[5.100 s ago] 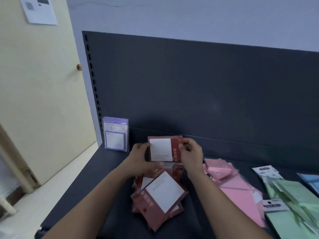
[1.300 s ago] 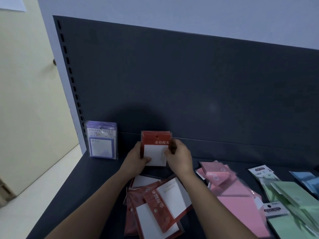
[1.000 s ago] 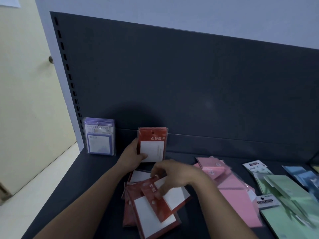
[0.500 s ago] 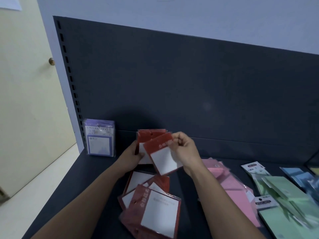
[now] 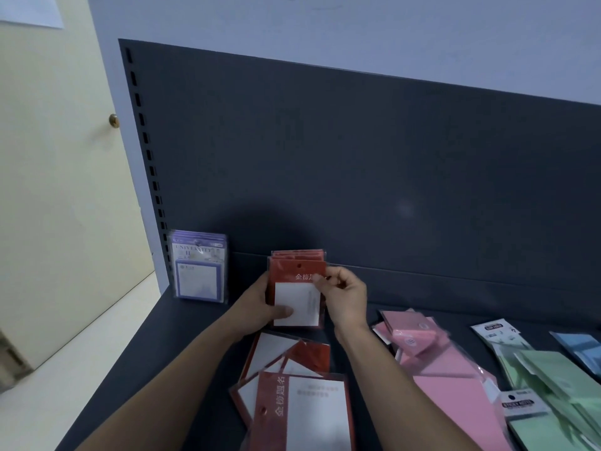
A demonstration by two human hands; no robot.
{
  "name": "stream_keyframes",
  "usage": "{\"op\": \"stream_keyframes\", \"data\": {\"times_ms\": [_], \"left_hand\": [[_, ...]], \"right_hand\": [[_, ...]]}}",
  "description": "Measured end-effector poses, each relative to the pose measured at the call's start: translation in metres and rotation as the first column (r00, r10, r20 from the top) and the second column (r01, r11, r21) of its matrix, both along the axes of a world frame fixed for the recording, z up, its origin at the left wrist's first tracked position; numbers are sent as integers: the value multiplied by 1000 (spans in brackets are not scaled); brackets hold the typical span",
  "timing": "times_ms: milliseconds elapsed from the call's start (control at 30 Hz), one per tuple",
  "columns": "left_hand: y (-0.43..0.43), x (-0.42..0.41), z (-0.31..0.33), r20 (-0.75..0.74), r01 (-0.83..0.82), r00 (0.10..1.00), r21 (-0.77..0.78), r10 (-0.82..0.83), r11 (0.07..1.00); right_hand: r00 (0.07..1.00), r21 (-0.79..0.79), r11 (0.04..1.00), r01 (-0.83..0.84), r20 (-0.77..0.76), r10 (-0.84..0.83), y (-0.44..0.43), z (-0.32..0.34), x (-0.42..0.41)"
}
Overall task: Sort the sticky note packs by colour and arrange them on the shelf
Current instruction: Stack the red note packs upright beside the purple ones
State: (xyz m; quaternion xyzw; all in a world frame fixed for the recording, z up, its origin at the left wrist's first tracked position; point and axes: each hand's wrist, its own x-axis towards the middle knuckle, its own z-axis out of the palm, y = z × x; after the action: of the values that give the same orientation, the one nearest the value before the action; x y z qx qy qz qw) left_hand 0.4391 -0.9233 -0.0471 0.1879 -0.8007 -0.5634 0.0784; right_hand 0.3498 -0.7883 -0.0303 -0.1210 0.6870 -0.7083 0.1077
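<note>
The stack of red packs (image 5: 297,288), red cards with a punched hole, gold lettering and a white pad, stands upright at the back of the dark shelf (image 5: 162,336). Left of the stack stand purple packs (image 5: 199,265); in front of it loose red packs (image 5: 292,385) lie overlapping; to its right lie pink packs (image 5: 432,359), then green packs (image 5: 553,385) and blue packs (image 5: 582,349). The left hand (image 5: 260,309) grips the stack's left edge, thumb on the pad, and the right hand (image 5: 344,294) pinches its top right corner, hiding some lettering.
</note>
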Motion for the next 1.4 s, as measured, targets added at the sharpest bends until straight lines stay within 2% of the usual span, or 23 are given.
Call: {"op": "stream_keyframes", "data": {"times_ms": [133,233,400,500,533,567,600,633,667,700,733,767,833,900,1000,1067,1133,1233,1333,1400], "left_hand": [[1,-6,-4,-46,-81,996,-55,78,995],[-1,-7,-6,-54,-88,995,-65,85,994],[-4,-6,-5,17,-23,999,-189,27,982],[-3,-6,-6,18,-46,999,-231,52,972],[-3,-6,-6,15,-49,998,-233,55,971],[-3,-5,-6,11,-51,998,-236,55,971],[-3,-5,-7,2,-49,999,-237,51,970],[-4,-4,-7,-8,-45,999,-237,44,970],[-4,-4,-7,-13,-43,999,-238,41,970],[-4,-4,-7,-15,-45,999,-240,43,970],[-3,-4,-7,-16,-52,999,-241,50,969],[-3,-4,-7,-15,-59,998,-242,57,968],[-1,-5,-8,-19,-77,997,-246,74,966],[-1,-5,-9,-32,-98,995,-243,92,965],[0,-4,-10,-55,-122,992,-238,112,964],[0,-4,-11,-69,-126,991,-232,113,965],[-1,-2,-11,-80,-122,991,-219,107,968],[-2,0,-10,-96,-98,992,-194,80,976],[-3,2,-6,-119,-62,992,-152,44,987],[-5,3,-4,-132,-38,991,-151,18,988]], "right_hand": [[998,-3,1000,0,-60,0,-2,-3,-2],[980,107,990,92,-188,-71,-1,-5,-3],[976,270,961,-53,-188,107,3,-6,0],[934,389,914,113,-355,35,9,0,6],[910,410,901,141,-413,45,12,4,9],[893,442,893,83,-431,130,16,12,14],[872,508,860,-59,-393,291,20,19,19],[819,595,764,-249,-291,494,24,27,25],[729,680,606,-414,-151,668,27,33,32],[630,742,435,-510,-23,776,30,37,40],[554,795,296,-530,59,831,31,38,47],[510,844,203,-497,95,855,31,38,52],[469,916,121,-383,80,879,31,34,60],[439,948,97,-304,50,897,29,30,63],[473,927,153,-341,28,881,27,24,63],[526,898,193,-396,50,849,26,22,59],[593,845,271,-462,66,803,29,22,52],[721,659,533,-531,21,692,35,23,39],[873,358,829,-429,-70,482,34,29,27],[937,133,935,-330,-74,341,29,37,19]]}}
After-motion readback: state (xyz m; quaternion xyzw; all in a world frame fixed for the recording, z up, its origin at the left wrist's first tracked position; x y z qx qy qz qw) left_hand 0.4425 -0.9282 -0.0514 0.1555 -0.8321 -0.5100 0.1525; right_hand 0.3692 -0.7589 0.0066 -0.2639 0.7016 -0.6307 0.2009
